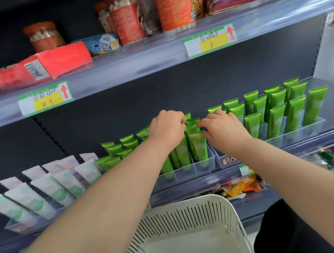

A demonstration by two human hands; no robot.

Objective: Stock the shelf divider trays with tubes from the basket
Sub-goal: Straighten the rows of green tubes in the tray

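There, on the middle shelf, the green tubes [198,149] stood upright in rows, caps down and crimped ends up, inside a clear divider tray [188,173] at the shelf's front edge. More of the same green tubes filled a second clear tray [285,140] just to the right. Both hands were at the tops of the centre rows. The left hand [166,128] had its fingers curled down over the crimped ends of the rear tubes, but its thumb was hidden, so a true grip could not be told. The right hand [223,129] lay beside it with fingers spread and only lightly bent. Its fingertips touched the tube tops and its thumb met the top edge of the front tube, holding nothing. The two hands were near each other but not touching. Below the shelf and between the forearms sat the white basket [193,213], its slotted wall and pale floor in view. To the left of the green rows, pale tubes [54,188] with mint and lilac print leaned in another clear tray. Under the middle shelf lay orange and yellow snack packets [243,187]. The shelf above carried green and yellow price labels [46,98] with red arrows, red boxes [49,64] lying flat, and orange-labelled jars [176,3]
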